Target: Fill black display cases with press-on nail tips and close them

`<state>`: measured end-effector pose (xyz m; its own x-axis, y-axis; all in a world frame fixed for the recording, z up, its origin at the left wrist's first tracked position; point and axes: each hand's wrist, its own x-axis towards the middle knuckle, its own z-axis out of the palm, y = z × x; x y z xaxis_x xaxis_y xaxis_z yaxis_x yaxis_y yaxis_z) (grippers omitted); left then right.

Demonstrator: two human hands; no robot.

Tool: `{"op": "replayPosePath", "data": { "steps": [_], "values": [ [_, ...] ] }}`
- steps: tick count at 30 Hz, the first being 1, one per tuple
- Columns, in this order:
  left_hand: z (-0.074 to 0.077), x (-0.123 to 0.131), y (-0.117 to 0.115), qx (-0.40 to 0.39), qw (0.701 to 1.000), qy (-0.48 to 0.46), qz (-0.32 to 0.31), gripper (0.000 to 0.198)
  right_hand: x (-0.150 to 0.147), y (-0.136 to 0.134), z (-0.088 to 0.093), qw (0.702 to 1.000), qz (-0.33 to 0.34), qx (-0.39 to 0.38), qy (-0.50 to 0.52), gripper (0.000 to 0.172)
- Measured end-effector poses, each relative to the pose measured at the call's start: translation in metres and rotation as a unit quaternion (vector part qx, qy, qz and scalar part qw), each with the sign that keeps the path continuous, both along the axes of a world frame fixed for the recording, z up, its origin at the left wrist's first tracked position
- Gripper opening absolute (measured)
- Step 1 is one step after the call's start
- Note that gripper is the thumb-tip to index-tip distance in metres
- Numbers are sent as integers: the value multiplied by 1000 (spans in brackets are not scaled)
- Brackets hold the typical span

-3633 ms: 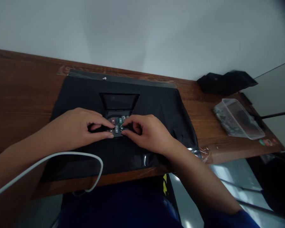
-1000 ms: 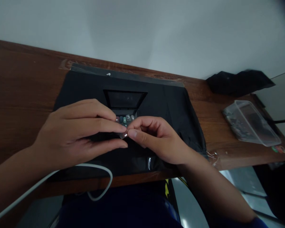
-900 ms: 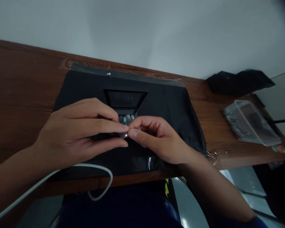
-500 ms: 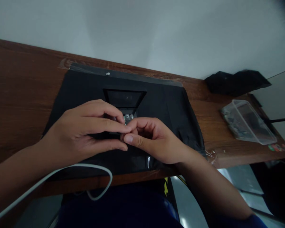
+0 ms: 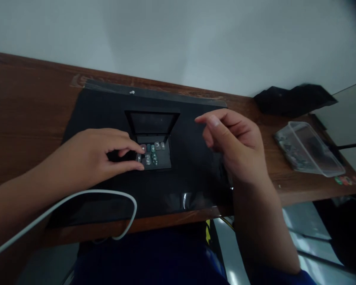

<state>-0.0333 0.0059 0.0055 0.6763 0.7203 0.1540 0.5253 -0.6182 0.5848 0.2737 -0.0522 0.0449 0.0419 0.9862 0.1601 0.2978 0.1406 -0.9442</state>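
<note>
Two hands in play here, and the left hand [image 5: 141, 158] is right on the case [image 5: 164, 161], thumb and index finger parted by a narrow gap at its left end; whether they grip it or merely rest there, I can't tell. One small grey nail [image 5: 139, 158] sits in that gap. The right hand [image 5: 206, 120] is up in the air, well apart to the right, index finger out, thumb laid close, the other fingers curled; whether anything is tucked inside, I can't tell.

Now the count: eight false nails [image 5: 148, 159] in view in the case, five in the back row and three in front, that grey one included. Two at the back show crosses, one a moon, and the one under the left index finger is pinkish. One lid [image 5: 152, 123], tipped up and leaning back.

Beneath it all, one black mat [image 5: 103, 109] on the wooden surface [image 5: 32, 107], with one white scrap [image 5: 132, 92] near its far edge. One white cable [image 5: 106, 191] loops in front of the left wrist. Out right, one clear tub [image 5: 310, 138], lying near one black lumpy object [image 5: 296, 99] by the wall [image 5: 166, 39].
</note>
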Motion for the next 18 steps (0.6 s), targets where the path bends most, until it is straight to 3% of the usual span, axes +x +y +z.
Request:
{"op": "replayPosePath", "data": {
  "steps": [5,11,14,18],
  "values": [
    [-11,1,1,-7,1000,13,6,32,-2,2,-5,1000,21,10,-2,43],
    [-10,2,2,-17,999,13,24,33,6,15,-15,994,21,82,70,43],
    [-13,1,3,-4,1000,0,14,28,16,26,-20,991,25,72,108,47],
    [-22,-4,6,23,999,-23,13,20,33,30,-25,985,-23,57,159,53]
  ]
}}
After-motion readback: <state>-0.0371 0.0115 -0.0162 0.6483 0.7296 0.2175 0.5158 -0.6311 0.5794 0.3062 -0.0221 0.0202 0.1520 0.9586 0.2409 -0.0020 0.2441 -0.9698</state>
